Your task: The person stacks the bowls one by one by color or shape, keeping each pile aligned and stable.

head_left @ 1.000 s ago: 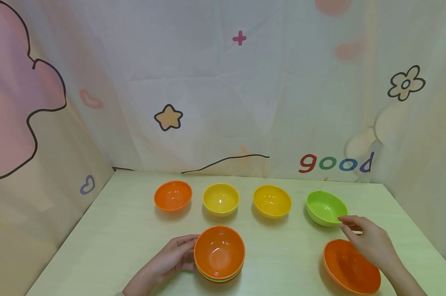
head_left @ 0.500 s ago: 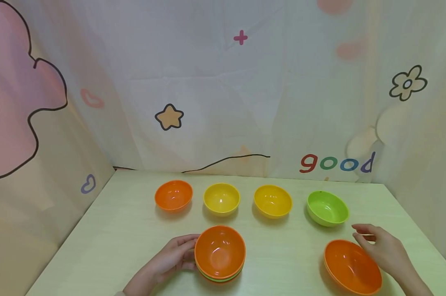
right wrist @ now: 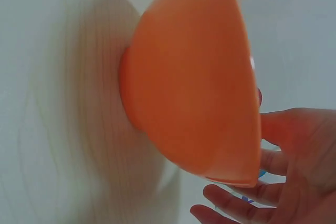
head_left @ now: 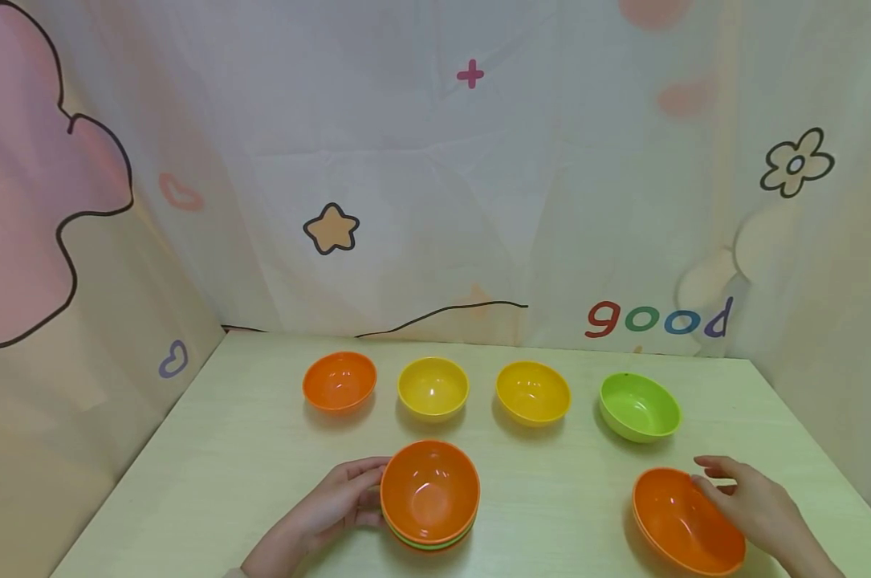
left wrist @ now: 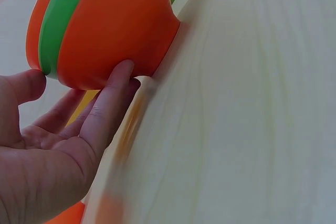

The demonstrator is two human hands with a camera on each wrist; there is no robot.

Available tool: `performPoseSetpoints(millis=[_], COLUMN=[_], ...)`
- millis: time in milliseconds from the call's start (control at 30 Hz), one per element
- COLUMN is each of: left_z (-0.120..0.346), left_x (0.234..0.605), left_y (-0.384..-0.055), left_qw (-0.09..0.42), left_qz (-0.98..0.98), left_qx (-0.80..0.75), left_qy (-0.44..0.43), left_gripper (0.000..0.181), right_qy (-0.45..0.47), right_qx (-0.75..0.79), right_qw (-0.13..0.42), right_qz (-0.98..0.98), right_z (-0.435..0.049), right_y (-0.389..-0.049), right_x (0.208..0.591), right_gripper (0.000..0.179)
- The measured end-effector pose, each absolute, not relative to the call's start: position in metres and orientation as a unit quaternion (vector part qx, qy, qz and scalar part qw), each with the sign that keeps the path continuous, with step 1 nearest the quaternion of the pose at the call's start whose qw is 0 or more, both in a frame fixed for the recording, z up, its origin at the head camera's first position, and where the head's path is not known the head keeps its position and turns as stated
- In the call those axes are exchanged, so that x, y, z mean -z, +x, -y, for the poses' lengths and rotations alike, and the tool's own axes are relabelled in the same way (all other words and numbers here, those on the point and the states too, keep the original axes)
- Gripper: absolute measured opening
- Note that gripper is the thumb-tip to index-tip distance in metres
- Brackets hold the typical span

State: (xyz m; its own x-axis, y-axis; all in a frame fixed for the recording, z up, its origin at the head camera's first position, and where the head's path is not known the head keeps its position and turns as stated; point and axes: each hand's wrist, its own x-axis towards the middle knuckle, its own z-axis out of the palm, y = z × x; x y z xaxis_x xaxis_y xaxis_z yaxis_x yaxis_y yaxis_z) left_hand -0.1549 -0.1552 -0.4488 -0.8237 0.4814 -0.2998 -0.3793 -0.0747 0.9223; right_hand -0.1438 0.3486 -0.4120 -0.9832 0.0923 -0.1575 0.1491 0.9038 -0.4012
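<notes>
In the head view my left hand point(head_left: 337, 506) cups the left side of a stack of nested bowls point(head_left: 429, 494), orange on top with a green rim beneath it. The left wrist view shows its thumb point(left wrist: 32, 85) at the rims and a fingertip against the lowest orange bowl point(left wrist: 115, 30). At front right, my right hand point(head_left: 753, 502) hovers at the far right rim of a larger-looking orange bowl point(head_left: 684, 522). In the right wrist view its thumb passes behind that bowl's rim, and the other fingers point(right wrist: 241, 211) are loose and apart from the wall.
A back row on the pale table point(head_left: 551, 498) holds an orange bowl point(head_left: 339, 384), two yellow bowls point(head_left: 433, 390) and a green bowl point(head_left: 639, 408). A printed cloth point(head_left: 421, 177) hangs behind the table and along its sides.
My right hand has drawn back from the green bowl's edge, toward me and to the right, to the large orange bowl's rim. My left hand and the bowls stay put.
</notes>
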Motion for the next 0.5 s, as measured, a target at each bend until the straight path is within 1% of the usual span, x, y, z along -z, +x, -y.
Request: performPoseSetpoints(millis=[233, 333, 500], left_z=[0.156, 0.156, 0.156], left_x=[0.45, 0.45, 0.45], left_y=[-0.155, -0.155, -0.156], left_qw=[0.293, 0.293, 0.299], left_qz=[-0.614, -0.613, -0.61], left_qx=[-0.731, -0.732, -0.733], left_qy=[0.047, 0.05, 0.05], left_gripper=[0.054, 0.054, 0.054], right_qy=[0.045, 0.05, 0.075], right_qx=[0.199, 0.199, 0.207], right_qw=[0.053, 0.063, 0.1], right_qz=[-0.978, -0.977, -0.97], right_z=[-0.354, -0.355, -0.356], right_y=[-0.135, -0.134, -0.134], right_x=[0.417, 0.419, 0.423], right_gripper=[0.05, 0.05, 0.056])
